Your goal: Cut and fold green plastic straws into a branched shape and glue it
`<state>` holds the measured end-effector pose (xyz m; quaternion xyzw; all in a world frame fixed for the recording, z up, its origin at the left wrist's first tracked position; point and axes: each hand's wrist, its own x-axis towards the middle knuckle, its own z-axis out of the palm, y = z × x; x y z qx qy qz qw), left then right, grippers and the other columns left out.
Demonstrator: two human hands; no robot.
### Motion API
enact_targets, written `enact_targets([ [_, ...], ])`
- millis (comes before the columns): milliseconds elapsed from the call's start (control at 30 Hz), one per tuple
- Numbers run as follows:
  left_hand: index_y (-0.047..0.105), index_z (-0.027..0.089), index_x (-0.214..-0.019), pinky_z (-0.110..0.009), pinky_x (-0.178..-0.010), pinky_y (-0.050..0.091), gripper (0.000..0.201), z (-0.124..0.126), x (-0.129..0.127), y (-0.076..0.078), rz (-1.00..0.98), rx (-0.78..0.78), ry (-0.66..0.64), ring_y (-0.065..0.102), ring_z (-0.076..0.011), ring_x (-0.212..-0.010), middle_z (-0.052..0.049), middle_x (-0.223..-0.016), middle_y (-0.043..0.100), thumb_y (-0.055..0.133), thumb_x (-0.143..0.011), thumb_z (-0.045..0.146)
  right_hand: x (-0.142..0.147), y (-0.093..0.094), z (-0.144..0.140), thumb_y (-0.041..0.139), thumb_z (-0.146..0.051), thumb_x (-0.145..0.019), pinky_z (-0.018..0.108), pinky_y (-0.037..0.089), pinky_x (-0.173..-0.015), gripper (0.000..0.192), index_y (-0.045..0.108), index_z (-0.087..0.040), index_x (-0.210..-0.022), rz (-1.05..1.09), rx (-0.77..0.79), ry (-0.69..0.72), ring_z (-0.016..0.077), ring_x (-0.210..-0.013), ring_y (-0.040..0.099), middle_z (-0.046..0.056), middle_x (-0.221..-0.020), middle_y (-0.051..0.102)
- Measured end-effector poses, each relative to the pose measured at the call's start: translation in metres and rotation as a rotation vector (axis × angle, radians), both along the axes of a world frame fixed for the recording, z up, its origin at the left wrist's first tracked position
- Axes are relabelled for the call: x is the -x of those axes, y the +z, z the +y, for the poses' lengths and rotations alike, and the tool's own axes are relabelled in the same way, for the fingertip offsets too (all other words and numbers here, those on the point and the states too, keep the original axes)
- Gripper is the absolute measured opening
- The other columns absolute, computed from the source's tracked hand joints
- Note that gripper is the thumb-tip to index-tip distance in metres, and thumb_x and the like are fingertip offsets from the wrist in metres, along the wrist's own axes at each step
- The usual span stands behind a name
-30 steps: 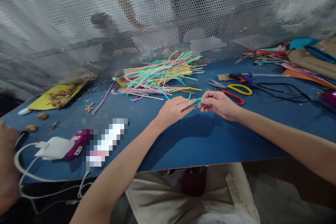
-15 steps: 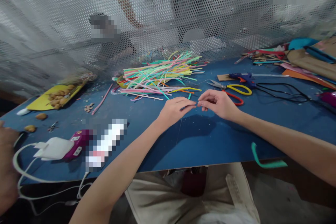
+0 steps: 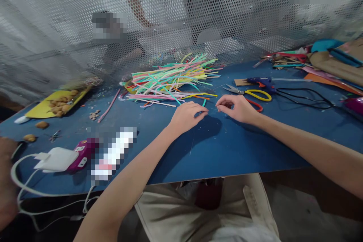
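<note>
- A thin, pale wire (image 3: 211,108), barely visible, runs between the fingertips of both hands, low over the blue worktop (image 3: 227,147) and just in front of the heap of coloured plastic strips (image 3: 172,79).
- The left hand (image 3: 185,116) has its fingers curled, thumb and forefinger pinched on the wire's left end; a fine strand (image 3: 193,145) trails from under this hand toward the worktop's near edge.
- The right hand (image 3: 238,106) has its grip closed on the wire's right end, thumb and forefinger pressed together, the other fingers bent loosely.
- A short teal strip piece (image 3: 204,103) lies on the worktop just beyond the left fingertips, at the near fringe of the strip heap.
- Right of the heap, just behind the right hand, lie scissors with yellow and red handles (image 3: 249,94).
- Further right of the heap sits a blue glue gun (image 3: 262,82) with a black cable (image 3: 306,98) looping away from it.
- Well to the right of the heap is a stack of coloured paper and card (image 3: 320,62).
- Left of the heap, a yellow sheet carrying brown nutshells (image 3: 58,104) lies near the worktop's far edge.
- Nearer the front and well left of the heap are a white charger (image 3: 55,160) and a purple socket block (image 3: 83,153).
- Behind the heap stands a perforated metal screen (image 3: 70,26).
</note>
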<state>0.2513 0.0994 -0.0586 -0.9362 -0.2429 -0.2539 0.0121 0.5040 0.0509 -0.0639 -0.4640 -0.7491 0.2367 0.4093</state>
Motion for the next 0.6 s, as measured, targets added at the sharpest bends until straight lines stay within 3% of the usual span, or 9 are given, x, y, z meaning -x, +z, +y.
enact_targets([
  [233,0.074,0.022,-0.1,-0.034,-0.085,0.052,0.015,0.025,0.017,-0.006,-0.021,0.072,0.228,0.068,-0.0199,-0.092,-0.003,-0.1,0.076,0.064,-0.095,0.033,-0.001,0.0,0.0,0.064,-0.039,-0.091,0.035,0.053,-0.07,0.019,0.07,-0.021,-0.091,-0.007,0.044,0.009,0.0204,-0.071,0.069,0.005,-0.079,0.076],
  [367,0.072,0.021,-0.103,-0.035,-0.088,0.052,0.02,0.046,0.036,-0.008,0.011,0.003,0.334,0.067,-0.0228,-0.1,-0.007,-0.108,0.073,0.054,-0.094,0.014,-0.003,-0.002,0.002,0.063,-0.04,-0.092,0.035,0.053,-0.07,0.02,0.069,-0.021,-0.092,-0.019,0.047,0.021,0.0202,-0.071,0.069,0.005,-0.08,0.076],
  [433,0.071,0.021,-0.107,-0.038,-0.094,0.05,0.027,0.055,0.048,-0.006,0.109,-0.035,0.357,0.064,-0.0243,-0.106,-0.008,-0.113,0.07,0.051,-0.093,0.009,-0.004,-0.003,0.003,0.063,-0.039,-0.092,0.035,0.053,-0.07,0.019,0.069,-0.021,-0.093,-0.031,0.053,0.02,0.0202,-0.072,0.07,0.005,-0.08,0.076],
  [600,0.071,0.022,-0.11,-0.042,-0.104,0.046,0.022,0.067,0.072,0.001,0.324,-0.043,0.297,0.058,-0.025,-0.113,-0.009,-0.123,0.065,0.059,-0.093,0.015,-0.006,-0.007,0.006,0.063,-0.037,-0.091,0.035,0.053,-0.071,0.018,0.069,-0.02,-0.094,-0.048,0.078,0.036,0.0204,-0.072,0.07,0.005,-0.081,0.077],
])
